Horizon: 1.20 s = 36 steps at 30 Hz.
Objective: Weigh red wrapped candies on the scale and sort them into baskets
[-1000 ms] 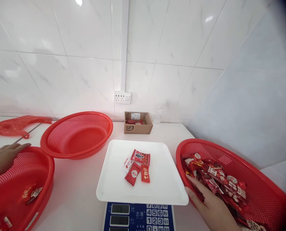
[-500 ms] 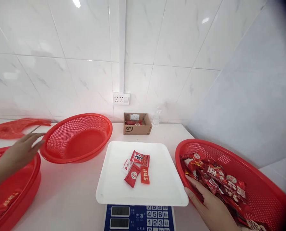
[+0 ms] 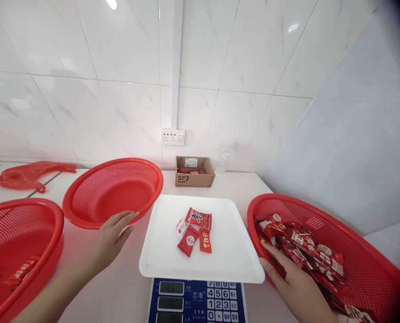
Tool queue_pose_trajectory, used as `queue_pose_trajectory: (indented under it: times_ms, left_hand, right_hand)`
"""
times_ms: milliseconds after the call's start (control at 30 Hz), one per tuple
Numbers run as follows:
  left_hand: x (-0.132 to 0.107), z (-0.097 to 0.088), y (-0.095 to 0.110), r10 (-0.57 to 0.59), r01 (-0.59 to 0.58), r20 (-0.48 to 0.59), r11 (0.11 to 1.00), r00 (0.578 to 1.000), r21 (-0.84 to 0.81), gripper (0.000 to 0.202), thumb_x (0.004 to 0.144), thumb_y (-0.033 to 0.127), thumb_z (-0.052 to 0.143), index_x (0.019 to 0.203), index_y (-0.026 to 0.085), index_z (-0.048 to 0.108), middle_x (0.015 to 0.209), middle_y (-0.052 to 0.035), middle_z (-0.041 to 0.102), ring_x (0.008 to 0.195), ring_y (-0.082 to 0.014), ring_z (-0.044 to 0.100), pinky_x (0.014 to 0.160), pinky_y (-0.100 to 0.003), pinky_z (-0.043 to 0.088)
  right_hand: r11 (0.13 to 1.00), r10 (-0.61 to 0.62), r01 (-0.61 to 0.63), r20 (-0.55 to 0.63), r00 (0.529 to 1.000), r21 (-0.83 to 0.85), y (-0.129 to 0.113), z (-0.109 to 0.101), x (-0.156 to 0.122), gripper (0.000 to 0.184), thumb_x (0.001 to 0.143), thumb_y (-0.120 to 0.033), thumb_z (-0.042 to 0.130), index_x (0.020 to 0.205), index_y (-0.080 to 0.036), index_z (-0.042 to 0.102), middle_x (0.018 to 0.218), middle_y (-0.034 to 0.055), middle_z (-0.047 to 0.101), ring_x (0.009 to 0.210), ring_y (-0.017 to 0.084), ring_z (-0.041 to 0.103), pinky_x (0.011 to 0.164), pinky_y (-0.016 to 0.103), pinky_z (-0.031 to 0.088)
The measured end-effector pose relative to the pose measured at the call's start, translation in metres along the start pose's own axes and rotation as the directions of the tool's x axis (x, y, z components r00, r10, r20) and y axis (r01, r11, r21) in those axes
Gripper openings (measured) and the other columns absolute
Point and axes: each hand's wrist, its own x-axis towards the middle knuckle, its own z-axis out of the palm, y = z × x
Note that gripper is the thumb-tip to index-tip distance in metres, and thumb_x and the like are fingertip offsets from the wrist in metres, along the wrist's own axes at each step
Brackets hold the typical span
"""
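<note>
My left hand [image 3: 114,235] holds nothing; its fingers are stretched out and apart in front of the near rim of the middle red basket [image 3: 80,220]. Whether it touches that rim I cannot tell. At the right, my right hand [image 3: 292,280] grips the left rim of a red basket [image 3: 364,233] full of wrapped snacks [image 3: 316,251], thumb outside and fingers inside. Between the hands is the white tray [image 3: 166,260] of a blue scale [image 3: 200,300]. Several snack packets lie on it: a jujube packet [image 3: 199,218], a white one [image 3: 180,228], a red one [image 3: 188,241] and a small orange-red one [image 3: 205,241].
Another red basket [image 3: 57,215] at the left holds a few packets [image 3: 22,271]. A small cardboard box [image 3: 195,180] with packets stands by the wall, beside a clear plastic bottle [image 3: 220,162]. A red plastic bag [image 3: 25,175] lies at the back left.
My left hand has moved right, from above the left basket to the front of the middle basket. My right hand stays at the right basket's rim. The view has shifted slightly left.
</note>
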Motion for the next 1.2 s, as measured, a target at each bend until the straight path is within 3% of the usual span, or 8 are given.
queue_pose_trajectory:
  times_ms: [100,167,267,367,533,767,933,1200]
  left_hand:
    - [0.006,0.010,0.034,0.093,-0.098,-0.062,0.991,0.994,-0.092,0.034,0.091,0.035,0.038,0.118,0.024,0.055,0.119,-0.0080,0.058,0.111,-0.0231,0.054,0.089,-0.038,0.048]
    - [0.010,0.017,0.061,0.189,-0.192,-0.033,0.970,0.981,-0.150,0.031,0.091,0.033,0.041,0.115,0.021,0.056,0.115,-0.0086,0.060,0.108,-0.0222,0.055,0.091,-0.038,0.047]
    - [0.017,0.027,0.098,0.344,-0.314,0.114,0.923,0.932,-0.221,0.028,0.088,0.029,0.049,0.114,0.020,0.057,0.113,-0.0076,0.062,0.105,-0.0226,0.054,0.091,-0.039,0.047]
    - [0.022,0.037,0.119,0.398,-0.351,0.188,0.906,0.898,-0.238,0.029,0.083,0.026,0.058,0.110,0.018,0.059,0.114,-0.0077,0.062,0.105,-0.0247,0.053,0.091,-0.042,0.045]
    - [0.021,0.039,0.124,0.431,-0.371,0.191,0.885,0.882,-0.282,0.023,0.083,0.022,0.058,0.106,0.020,0.061,0.108,-0.0047,0.064,0.103,-0.0233,0.051,0.093,-0.042,0.041]
    - [0.016,0.032,0.125,0.388,-0.322,0.217,0.902,0.896,-0.287,0.011,0.082,0.028,0.060,0.088,0.019,0.063,0.091,-0.0030,0.065,0.092,-0.0215,0.052,0.085,-0.038,0.043]
    - [0.014,0.035,0.130,0.363,-0.320,0.251,0.927,0.897,-0.195,0.019,0.079,0.024,0.063,0.097,0.019,0.059,0.095,-0.0048,0.064,0.095,-0.0254,0.051,0.082,-0.042,0.042]
    - [0.010,0.038,0.134,0.286,-0.201,0.269,0.932,0.920,-0.302,0.033,0.077,0.007,0.054,0.106,0.021,0.052,0.101,-0.0045,0.060,0.094,-0.0218,0.054,0.081,-0.037,0.046]
  right_hand:
    - [0.997,-0.069,0.071,-0.144,0.987,0.008,-0.015,-0.001,0.000,0.055,0.083,-0.052,0.038,0.116,-0.014,0.059,0.123,0.0120,0.060,0.115,0.029,0.053,0.097,0.047,0.043]
    - [0.987,-0.146,0.154,-0.165,0.975,0.036,-0.036,0.000,0.000,0.050,0.085,-0.049,0.039,0.116,-0.015,0.059,0.122,0.0119,0.060,0.115,0.027,0.054,0.098,0.046,0.042]
    - [0.945,-0.311,0.312,-0.029,0.950,0.102,-0.075,0.008,-0.002,0.041,0.087,-0.043,0.042,0.116,-0.019,0.059,0.121,0.0096,0.061,0.112,0.024,0.055,0.095,0.043,0.046]
    - [0.887,-0.451,0.440,0.059,0.891,0.137,-0.109,0.019,-0.002,0.034,0.088,-0.034,0.046,0.116,-0.021,0.059,0.121,0.0090,0.061,0.111,0.024,0.055,0.095,0.044,0.045]
    - [0.851,-0.522,0.507,0.125,0.843,0.138,-0.131,0.029,0.000,0.027,0.083,-0.020,0.053,0.109,-0.021,0.062,0.119,0.0084,0.061,0.110,0.026,0.053,0.093,0.045,0.045]
    - [0.880,-0.463,0.439,0.123,0.878,0.182,-0.129,0.034,0.002,0.015,0.081,-0.011,0.050,0.085,-0.020,0.061,0.104,0.0068,0.062,0.099,0.022,0.056,0.087,0.039,0.046]
    - [0.890,-0.431,0.394,0.141,0.891,0.230,-0.130,0.034,0.003,0.023,0.079,-0.006,0.045,0.089,-0.022,0.058,0.100,0.0047,0.061,0.095,0.019,0.057,0.084,0.036,0.047]
    - [0.900,-0.387,0.336,0.157,0.909,0.276,-0.125,0.032,0.003,0.037,0.078,-0.009,0.044,0.111,-0.021,0.056,0.116,0.0069,0.059,0.111,0.020,0.051,0.096,0.038,0.041]
